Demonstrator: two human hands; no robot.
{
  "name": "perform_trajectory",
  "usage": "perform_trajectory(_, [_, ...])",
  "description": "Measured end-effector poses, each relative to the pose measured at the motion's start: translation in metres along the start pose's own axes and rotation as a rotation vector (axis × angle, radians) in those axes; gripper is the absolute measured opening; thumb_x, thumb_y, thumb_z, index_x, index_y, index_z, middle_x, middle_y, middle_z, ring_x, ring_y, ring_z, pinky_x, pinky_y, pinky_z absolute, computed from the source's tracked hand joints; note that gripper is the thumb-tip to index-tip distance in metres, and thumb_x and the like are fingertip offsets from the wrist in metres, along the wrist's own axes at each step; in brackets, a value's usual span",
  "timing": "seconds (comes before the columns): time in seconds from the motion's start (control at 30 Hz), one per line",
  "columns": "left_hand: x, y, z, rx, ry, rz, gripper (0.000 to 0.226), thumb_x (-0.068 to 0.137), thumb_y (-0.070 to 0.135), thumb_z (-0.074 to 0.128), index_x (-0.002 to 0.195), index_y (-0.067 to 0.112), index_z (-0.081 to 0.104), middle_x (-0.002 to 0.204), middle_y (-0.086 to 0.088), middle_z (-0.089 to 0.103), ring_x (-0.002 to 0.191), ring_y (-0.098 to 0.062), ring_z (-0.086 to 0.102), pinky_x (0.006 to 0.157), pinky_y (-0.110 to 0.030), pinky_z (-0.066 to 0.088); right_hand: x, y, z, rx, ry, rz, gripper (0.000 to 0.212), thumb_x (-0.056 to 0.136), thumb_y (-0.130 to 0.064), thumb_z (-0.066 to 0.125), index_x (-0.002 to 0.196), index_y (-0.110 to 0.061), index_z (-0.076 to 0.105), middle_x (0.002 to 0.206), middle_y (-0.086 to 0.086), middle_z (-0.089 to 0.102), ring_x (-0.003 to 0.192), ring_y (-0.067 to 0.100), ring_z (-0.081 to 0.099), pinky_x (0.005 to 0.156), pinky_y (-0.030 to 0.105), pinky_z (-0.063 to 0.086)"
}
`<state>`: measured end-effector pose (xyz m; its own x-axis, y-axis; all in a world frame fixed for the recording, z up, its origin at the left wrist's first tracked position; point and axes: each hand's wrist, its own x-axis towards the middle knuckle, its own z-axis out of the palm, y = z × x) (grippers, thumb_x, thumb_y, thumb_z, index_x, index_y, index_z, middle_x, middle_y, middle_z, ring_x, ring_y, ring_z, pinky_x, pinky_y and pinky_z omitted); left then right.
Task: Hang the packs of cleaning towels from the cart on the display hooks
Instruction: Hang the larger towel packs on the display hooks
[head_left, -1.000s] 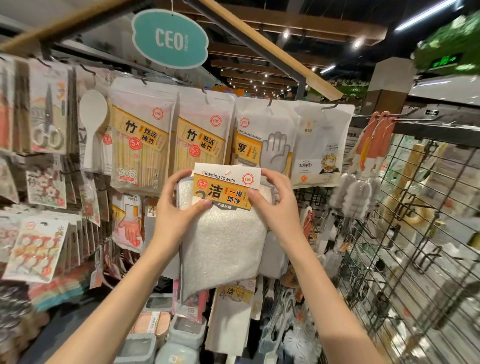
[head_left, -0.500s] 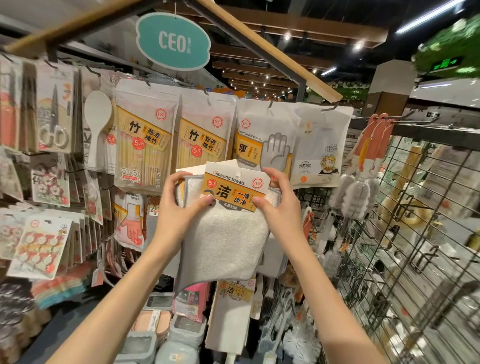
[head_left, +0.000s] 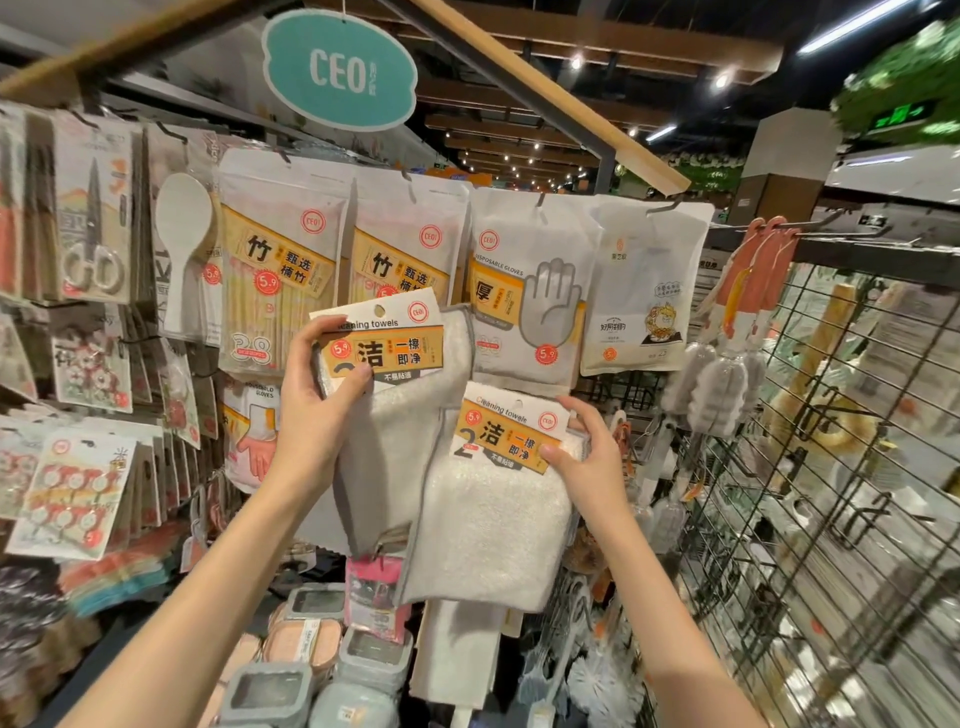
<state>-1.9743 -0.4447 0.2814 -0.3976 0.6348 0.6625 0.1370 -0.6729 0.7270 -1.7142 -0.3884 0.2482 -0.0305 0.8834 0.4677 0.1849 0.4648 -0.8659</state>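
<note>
Both bare forearms raised from the near bottom edge, reaching up and away, angled toward each other. Left hand (head_left: 317, 415) higher and to the left, wrist bent back, thumb laid across the front of a cleaning towel pack's header card (head_left: 387, 345), fingers curled round its left edge in a pinch. Right hand (head_left: 589, 457) lower and to the right, thumb pressed on the front of a second cleaning towel pack (head_left: 498, 499), fingers wrapped behind its right edge. Hands apart, no contact between them.
</note>
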Motion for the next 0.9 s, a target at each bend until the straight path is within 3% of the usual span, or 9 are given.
perform_trajectory(0.17, [0.004, -0.005, -0.004, 0.005, 0.029, 0.005, 0.046, 0.080, 0.013, 0.063, 0.114, 0.042, 0.052, 0.123, 0.011, 0.053, 0.122, -0.026, 0.050, 0.107, -0.052, 0.038, 0.002, 0.042, -0.005, -0.062, 0.008, 0.097, 0.054, 0.078, 0.016, 0.060, 0.119, -0.019, 0.056, 0.118, -0.006, 0.054, 0.105, 0.009, 0.050, 0.068, 0.002, 0.045])
perform_trajectory(0.3, [0.005, -0.011, -0.005, 0.034, 0.017, 0.013, 0.046, 0.080, 0.013, 0.063, 0.116, 0.039, 0.051, 0.116, 0.023, 0.053, 0.118, -0.011, 0.050, 0.106, -0.042, 0.041, 0.010, 0.062, -0.008, -0.063, 0.059, 0.121, 0.055, 0.076, 0.016, 0.062, 0.111, -0.026, 0.056, 0.112, -0.014, 0.055, 0.096, -0.002, 0.051, 0.067, 0.002, 0.043])
perform_trajectory(0.47, [0.006, -0.018, -0.007, -0.007, 0.009, -0.028, 0.046, 0.080, 0.012, 0.063, 0.112, 0.043, 0.053, 0.120, 0.014, 0.054, 0.121, -0.026, 0.051, 0.104, -0.050, 0.042, 0.021, 0.077, -0.011, -0.051, 0.114, 0.141, 0.054, 0.077, 0.013, 0.063, 0.109, -0.030, 0.054, 0.118, -0.002, 0.056, 0.104, 0.011, 0.051, 0.083, 0.024, 0.048])
perform_trajectory(0.53, [0.006, -0.019, -0.006, -0.006, 0.013, -0.037, 0.046, 0.080, 0.012, 0.063, 0.112, 0.044, 0.054, 0.120, 0.015, 0.054, 0.119, -0.022, 0.052, 0.102, -0.050, 0.043, 0.024, 0.080, -0.010, -0.047, 0.119, 0.141, 0.054, 0.078, 0.012, 0.063, 0.111, -0.031, 0.054, 0.118, -0.001, 0.056, 0.108, 0.013, 0.052, 0.089, 0.033, 0.048])
perform_trajectory(0.73, [0.006, -0.022, -0.005, 0.001, -0.020, -0.044, 0.048, 0.083, 0.011, 0.065, 0.114, 0.046, 0.054, 0.118, 0.021, 0.057, 0.113, -0.013, 0.056, 0.097, -0.041, 0.048, 0.036, 0.092, -0.003, -0.044, 0.177, 0.175, 0.056, 0.079, 0.012, 0.062, 0.111, -0.034, 0.054, 0.118, 0.001, 0.057, 0.109, 0.018, 0.055, 0.089, 0.038, 0.051])
perform_trajectory(0.8, [0.005, -0.023, -0.004, 0.000, -0.027, -0.047, 0.047, 0.080, 0.015, 0.066, 0.114, 0.047, 0.055, 0.119, 0.018, 0.058, 0.113, -0.014, 0.057, 0.095, -0.039, 0.048, 0.041, 0.095, 0.001, -0.050, 0.195, 0.167, 0.057, 0.080, 0.012, 0.061, 0.114, -0.033, 0.054, 0.120, 0.000, 0.055, 0.109, 0.014, 0.054, 0.089, 0.032, 0.050])
perform_trajectory(0.9, [0.005, -0.024, -0.002, -0.002, -0.036, -0.053, 0.047, 0.078, 0.018, 0.067, 0.113, 0.047, 0.056, 0.118, 0.017, 0.060, 0.110, -0.012, 0.060, 0.093, -0.038, 0.049, 0.049, 0.097, 0.006, -0.140, 0.231, 0.113, 0.052, 0.080, 0.008, 0.064, 0.120, -0.024, 0.055, 0.111, -0.004, 0.052, 0.098, 0.004, 0.051, 0.073, 0.000, 0.038])
